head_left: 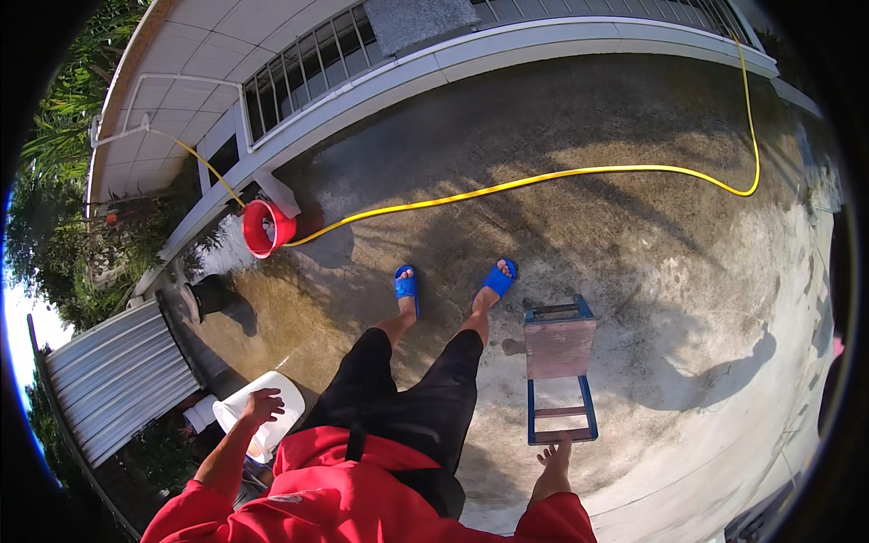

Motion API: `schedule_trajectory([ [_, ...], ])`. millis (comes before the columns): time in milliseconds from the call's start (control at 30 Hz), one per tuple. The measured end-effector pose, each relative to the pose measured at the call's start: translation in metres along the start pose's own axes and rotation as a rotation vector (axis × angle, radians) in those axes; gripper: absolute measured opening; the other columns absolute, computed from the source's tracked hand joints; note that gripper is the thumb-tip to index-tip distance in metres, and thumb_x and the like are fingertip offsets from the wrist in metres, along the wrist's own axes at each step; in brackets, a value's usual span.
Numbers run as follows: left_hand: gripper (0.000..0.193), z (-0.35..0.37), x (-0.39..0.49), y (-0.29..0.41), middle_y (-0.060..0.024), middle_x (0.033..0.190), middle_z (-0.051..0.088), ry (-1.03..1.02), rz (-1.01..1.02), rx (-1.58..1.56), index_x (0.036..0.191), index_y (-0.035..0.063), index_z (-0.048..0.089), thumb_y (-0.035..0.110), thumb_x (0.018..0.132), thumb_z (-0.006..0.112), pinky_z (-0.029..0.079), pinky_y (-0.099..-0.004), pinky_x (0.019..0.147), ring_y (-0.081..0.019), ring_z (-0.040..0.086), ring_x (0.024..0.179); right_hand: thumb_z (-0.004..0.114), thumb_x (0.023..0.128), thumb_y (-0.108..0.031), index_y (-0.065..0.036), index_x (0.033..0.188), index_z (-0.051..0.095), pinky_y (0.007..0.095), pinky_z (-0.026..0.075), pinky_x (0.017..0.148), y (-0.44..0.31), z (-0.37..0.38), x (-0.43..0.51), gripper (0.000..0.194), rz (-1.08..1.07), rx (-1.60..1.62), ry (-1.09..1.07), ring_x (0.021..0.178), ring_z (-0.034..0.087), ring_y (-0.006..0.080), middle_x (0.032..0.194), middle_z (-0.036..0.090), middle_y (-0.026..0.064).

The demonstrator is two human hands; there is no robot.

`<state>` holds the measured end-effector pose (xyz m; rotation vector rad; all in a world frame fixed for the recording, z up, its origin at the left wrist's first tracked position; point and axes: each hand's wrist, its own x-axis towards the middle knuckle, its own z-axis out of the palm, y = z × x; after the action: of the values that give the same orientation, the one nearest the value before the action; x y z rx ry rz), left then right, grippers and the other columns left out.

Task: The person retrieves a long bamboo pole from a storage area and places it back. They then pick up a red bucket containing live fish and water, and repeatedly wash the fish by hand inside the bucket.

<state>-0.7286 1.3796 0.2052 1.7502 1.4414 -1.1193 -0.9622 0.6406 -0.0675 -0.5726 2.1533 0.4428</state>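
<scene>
My left hand [261, 408] is above a white bucket [293, 399] at my left side, with bent fingers apart and nothing held. At my right, my right hand [555, 465] reaches the near rail of a small wooden chair [560, 347] with a blue frame and a worn, pinkish seat. One finger overlaps that rail while the others are spread below it; whether they grip it cannot be told. Between the hands, my feet stand apart in blue slide sandals [406, 288].
A yellow hose [516, 183] crosses the wet concrete floor [611, 237] from a red bucket [252, 227]. A black container [207, 296] stands near a corrugated metal sheet [122, 377] at left. A tiled wall [197, 51] with a barred window borders the far side.
</scene>
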Motion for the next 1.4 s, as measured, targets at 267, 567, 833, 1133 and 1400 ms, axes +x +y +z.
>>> schedule_trajectory([
  [267, 0.049, 0.009, 0.074, -0.136, -0.0060, 0.090, 0.073, -0.142, 0.014, -0.207, 0.144, 0.0029, 0.056, 0.015, 0.098, 0.066, 0.055, -0.0283, 0.062, -0.0152, 0.071, 0.078, 0.061, 0.092, -0.025, -0.017, 0.110, 0.059, 0.0495, 0.057, 0.083, -0.071, 0.138, -0.068, 0.020, -0.494, -0.039, -0.207, 0.091, 0.071, 0.0291, 0.108, 0.070, 0.0090],
  [567, 0.046, -0.042, 0.125, -0.196, -0.0094, 0.113, 0.073, -0.043, 0.112, -0.647, 0.143, 0.0048, 0.056, 0.017, 0.099, 0.060, 0.057, -0.0426, 0.081, -0.0201, 0.072, 0.095, 0.069, 0.084, -0.016, -0.001, 0.126, 0.057, 0.0497, 0.063, 0.058, -0.023, 0.302, -0.308, 0.046, -0.899, -0.591, -0.152, 0.082, 0.073, 0.0327, 0.110, 0.068, 0.0182],
  [833, 0.047, -0.059, 0.121, -0.243, -0.0086, 0.112, 0.074, -0.023, -0.033, -0.735, 0.143, 0.0066, 0.056, 0.024, 0.100, 0.065, 0.058, -0.0448, 0.081, -0.0232, 0.073, 0.096, 0.077, 0.083, -0.015, 0.000, 0.127, 0.056, 0.0497, 0.064, 0.060, 0.021, 0.445, -0.362, 0.050, -1.200, -1.013, -0.262, 0.092, 0.073, 0.0329, 0.114, 0.068, 0.0191],
  [1133, 0.046, -0.060, 0.107, -0.263, -0.0093, 0.109, 0.074, -0.026, -0.237, -0.798, 0.142, 0.0064, 0.057, 0.020, 0.099, 0.067, 0.059, -0.0430, 0.076, -0.0247, 0.074, 0.093, 0.072, 0.087, -0.013, 0.005, 0.132, 0.057, 0.0505, 0.065, 0.062, 0.085, 0.642, -0.369, 0.051, -1.282, -1.350, -0.142, 0.091, 0.074, 0.0347, 0.114, 0.070, 0.0231],
  [1400, 0.042, -0.090, 0.184, -0.239, -0.0072, 0.103, 0.075, -0.098, -0.243, -0.939, 0.139, 0.0045, 0.059, 0.016, 0.099, 0.064, 0.058, -0.0350, 0.069, -0.0184, 0.073, 0.088, 0.066, 0.084, -0.025, -0.002, 0.106, 0.078, 0.0425, 0.059, 0.092, 0.081, 0.650, -0.400, 0.034, -1.355, -1.858, 0.375, 0.097, 0.074, 0.0378, 0.105, 0.075, 0.0245],
])
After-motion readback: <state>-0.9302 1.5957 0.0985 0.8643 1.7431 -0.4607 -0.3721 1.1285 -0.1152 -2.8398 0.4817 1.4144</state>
